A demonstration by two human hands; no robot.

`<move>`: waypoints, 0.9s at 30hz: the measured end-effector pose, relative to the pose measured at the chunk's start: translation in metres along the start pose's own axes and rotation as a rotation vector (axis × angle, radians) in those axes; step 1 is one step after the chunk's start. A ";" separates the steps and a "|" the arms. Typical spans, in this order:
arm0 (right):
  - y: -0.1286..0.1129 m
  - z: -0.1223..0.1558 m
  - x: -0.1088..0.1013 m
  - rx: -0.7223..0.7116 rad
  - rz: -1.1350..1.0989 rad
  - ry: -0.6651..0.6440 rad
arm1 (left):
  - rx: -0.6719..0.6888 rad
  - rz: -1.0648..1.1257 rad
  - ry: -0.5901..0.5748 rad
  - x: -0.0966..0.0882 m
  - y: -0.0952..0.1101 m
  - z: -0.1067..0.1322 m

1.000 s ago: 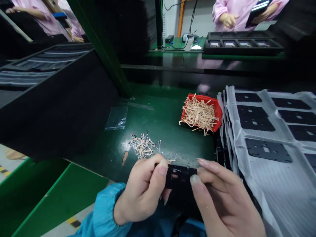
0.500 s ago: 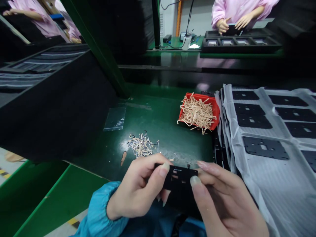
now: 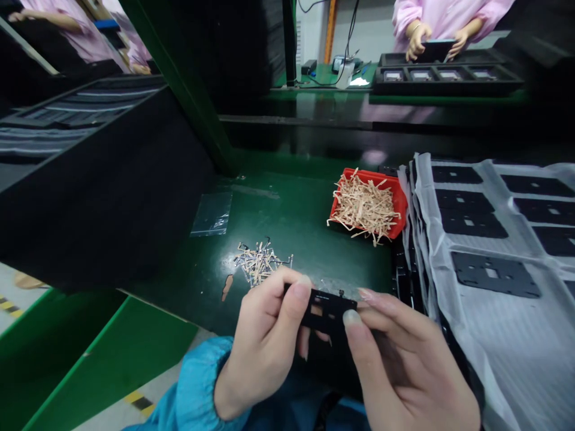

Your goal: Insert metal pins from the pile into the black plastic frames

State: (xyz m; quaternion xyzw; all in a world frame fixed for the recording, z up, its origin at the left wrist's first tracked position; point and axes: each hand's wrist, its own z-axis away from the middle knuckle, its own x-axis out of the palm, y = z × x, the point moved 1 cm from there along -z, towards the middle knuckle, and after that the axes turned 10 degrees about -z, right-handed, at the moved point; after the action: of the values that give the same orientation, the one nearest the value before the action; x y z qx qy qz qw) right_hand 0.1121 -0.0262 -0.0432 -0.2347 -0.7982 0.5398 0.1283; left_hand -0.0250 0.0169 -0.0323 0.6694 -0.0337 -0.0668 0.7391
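Note:
A small black flat plate with cut-outs [image 3: 327,311] is held between both hands near the front edge of the green bench [image 3: 287,221]. My left hand [image 3: 263,341] pinches its left end with thumb and fingers. My right hand [image 3: 404,365] grips its right end, thumb on top. Just beyond the hands lies a small heap of tan strips [image 3: 260,263]. A red tray [image 3: 398,200] heaped with the same tan strips sits further back to the right.
White sheeting [image 3: 494,335] carrying several black plates [image 3: 494,274] fills the right side. A clear plastic bag [image 3: 212,214] lies at mid-left. A large black box [image 3: 99,191] rises on the left. Across the bench a person in pink handles a dark item over black trays [image 3: 449,81].
Both hands have lifted the black plate slightly and tilted it; my left thumb has slid further along it. The person across the bench has lowered a dark item to the trays.

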 end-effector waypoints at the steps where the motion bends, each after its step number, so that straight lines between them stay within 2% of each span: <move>1: 0.000 0.000 0.000 0.000 -0.003 0.008 | -0.009 0.005 -0.019 0.000 -0.001 0.000; 4: -0.001 -0.001 0.002 0.009 -0.027 0.049 | -0.023 0.045 -0.041 0.000 -0.002 0.001; 9: -0.006 0.002 0.011 0.023 -0.080 0.170 | -0.109 0.181 0.024 0.008 -0.004 -0.001; 13: -0.005 0.004 0.014 -0.034 -0.104 0.223 | -0.172 0.274 -0.014 0.013 -0.010 -0.004; 20: 0.007 0.001 0.006 -0.107 -0.075 0.127 | -0.151 0.199 0.016 0.007 -0.007 -0.003; 27: 0.010 0.001 0.003 -0.100 -0.037 0.120 | -0.094 0.254 -0.047 0.008 -0.007 -0.001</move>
State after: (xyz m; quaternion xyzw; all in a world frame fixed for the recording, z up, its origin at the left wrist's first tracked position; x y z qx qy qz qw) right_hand 0.1112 -0.0225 -0.0531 -0.2579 -0.8193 0.4816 0.1740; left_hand -0.0169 0.0163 -0.0399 0.6226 -0.1323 0.0103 0.7712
